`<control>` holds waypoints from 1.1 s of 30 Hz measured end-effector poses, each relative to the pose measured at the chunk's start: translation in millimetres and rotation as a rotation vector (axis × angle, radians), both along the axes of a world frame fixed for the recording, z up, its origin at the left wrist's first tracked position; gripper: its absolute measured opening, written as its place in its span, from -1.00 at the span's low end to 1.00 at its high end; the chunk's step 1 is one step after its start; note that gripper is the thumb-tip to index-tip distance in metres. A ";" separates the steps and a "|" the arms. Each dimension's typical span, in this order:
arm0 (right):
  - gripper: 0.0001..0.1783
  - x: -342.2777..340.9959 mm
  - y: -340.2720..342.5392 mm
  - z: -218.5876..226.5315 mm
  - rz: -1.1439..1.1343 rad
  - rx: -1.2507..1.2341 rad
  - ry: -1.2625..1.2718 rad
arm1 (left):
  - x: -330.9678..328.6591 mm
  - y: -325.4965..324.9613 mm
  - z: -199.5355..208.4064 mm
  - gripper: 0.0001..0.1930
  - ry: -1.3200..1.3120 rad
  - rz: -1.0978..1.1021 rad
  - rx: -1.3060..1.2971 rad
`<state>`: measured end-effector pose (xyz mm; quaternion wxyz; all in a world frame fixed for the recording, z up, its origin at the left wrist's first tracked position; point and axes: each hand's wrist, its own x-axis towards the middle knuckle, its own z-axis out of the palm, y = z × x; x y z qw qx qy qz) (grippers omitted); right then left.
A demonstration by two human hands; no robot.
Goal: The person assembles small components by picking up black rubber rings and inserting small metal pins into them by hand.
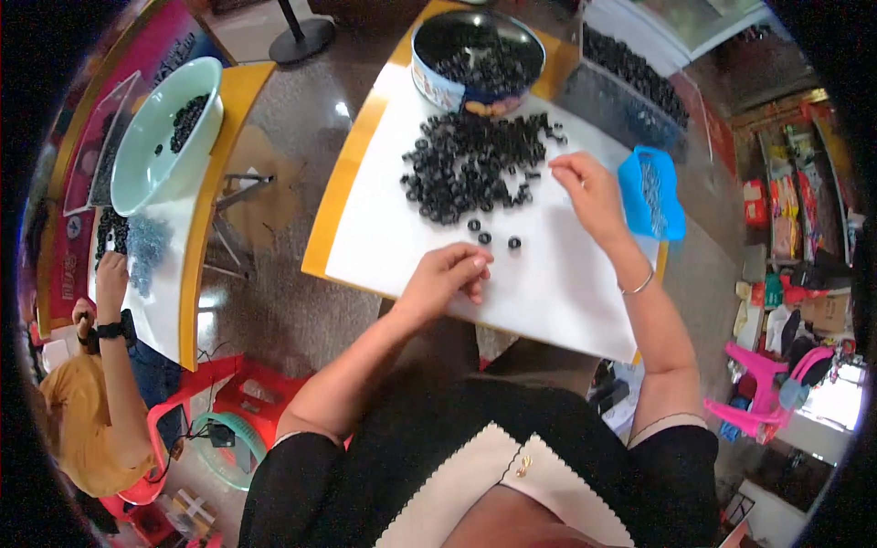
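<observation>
A wide pile of small black ring-like parts (448,178) lies on the white tabletop (557,306) before me. A few loose black rings (514,243) sit apart on its near side. My left hand (448,281) is just short of these loose rings, near the table's front edge, its fingers curled and thumb pressed in. Over the right side of the pile, my right hand (589,194) has thumb and fingertips drawn together in a pinch. Whatever either hand holds is too small or hidden to make out.
A round tin (437,89) with more black parts stands behind the pile, beside a clear bin (607,105). A blue tray (630,178) of small metal pieces is at the right edge. Leftward, a co-worker's hand (111,274) works near a pale green basin (137,178).
</observation>
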<state>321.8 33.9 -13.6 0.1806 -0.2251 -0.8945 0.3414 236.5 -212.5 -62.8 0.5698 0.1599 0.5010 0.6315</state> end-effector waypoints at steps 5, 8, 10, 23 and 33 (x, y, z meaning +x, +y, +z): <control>-0.85 37.1 -16.0 -19.7 -0.072 -0.084 -0.008 | -2.4 4.0 5.0 -0.79 0.021 -0.008 -0.019; -0.84 48.8 -39.8 -22.0 -0.084 -0.066 0.018 | 0.1 5.1 10.6 -0.79 0.026 0.011 -0.060; -0.82 53.4 -55.7 -31.2 -0.083 -0.064 0.031 | 0.6 7.2 12.7 -0.78 0.028 0.018 -0.064; -0.75 55.9 -112.1 -14.1 -0.034 -0.392 0.179 | 16.4 3.8 19.9 -0.74 0.001 0.142 -0.082; -0.76 57.7 -133.8 -1.3 0.042 -0.259 0.277 | 20.9 3.1 22.3 -0.73 -0.186 0.115 0.080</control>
